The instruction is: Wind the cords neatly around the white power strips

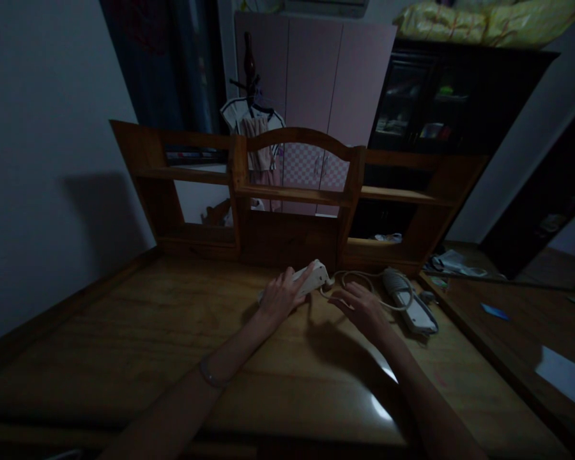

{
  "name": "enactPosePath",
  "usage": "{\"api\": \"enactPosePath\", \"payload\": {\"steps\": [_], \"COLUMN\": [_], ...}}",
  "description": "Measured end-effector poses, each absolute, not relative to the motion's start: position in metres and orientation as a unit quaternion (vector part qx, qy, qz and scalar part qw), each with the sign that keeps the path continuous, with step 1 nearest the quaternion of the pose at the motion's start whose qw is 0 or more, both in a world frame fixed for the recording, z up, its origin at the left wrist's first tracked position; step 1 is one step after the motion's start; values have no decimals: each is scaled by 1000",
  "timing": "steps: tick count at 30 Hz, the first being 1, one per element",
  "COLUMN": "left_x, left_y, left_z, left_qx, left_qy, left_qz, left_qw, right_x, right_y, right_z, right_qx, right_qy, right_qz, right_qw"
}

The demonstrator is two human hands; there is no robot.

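My left hand is closed around a white power strip and tilts it up off the wooden desk. A pale cord runs from its right end. Beside that end, just under the cord, my right hand hovers with its fingers spread and nothing in them. A second white power strip with a coiled cord lies on the desk further right.
A wooden shelf hutch stands along the desk's back edge. A grey wall is at the left. Behind are a pink wardrobe and a dark cabinet. Papers lie on a surface at the right.
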State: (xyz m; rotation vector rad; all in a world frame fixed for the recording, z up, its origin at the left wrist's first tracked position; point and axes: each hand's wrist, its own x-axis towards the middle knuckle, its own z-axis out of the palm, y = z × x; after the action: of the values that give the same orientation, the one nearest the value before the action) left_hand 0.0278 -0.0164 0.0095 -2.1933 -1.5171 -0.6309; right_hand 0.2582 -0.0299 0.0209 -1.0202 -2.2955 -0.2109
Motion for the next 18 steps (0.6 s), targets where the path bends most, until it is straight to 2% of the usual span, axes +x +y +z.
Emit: {"api": "enactPosePath", "payload": {"steps": [5,12,18], "left_x": [30,35,43], "left_y": [-16,-23,-28], "left_z": [6,7,7], "left_qx": [-822,-884,-913], "left_qy": [-497,-405,-340], "left_qz": [-194,-163,-155], "left_qw": [200,170,165], "right_x": [256,260,253], "right_y": [-30,-32,-40], "right_z": [14,10,15], "right_qx": [-367,-374,-384], "right_qy": [-870,-834,-826], "right_qz": [-69,-127,-151], "right_qw": [321,385,385]}}
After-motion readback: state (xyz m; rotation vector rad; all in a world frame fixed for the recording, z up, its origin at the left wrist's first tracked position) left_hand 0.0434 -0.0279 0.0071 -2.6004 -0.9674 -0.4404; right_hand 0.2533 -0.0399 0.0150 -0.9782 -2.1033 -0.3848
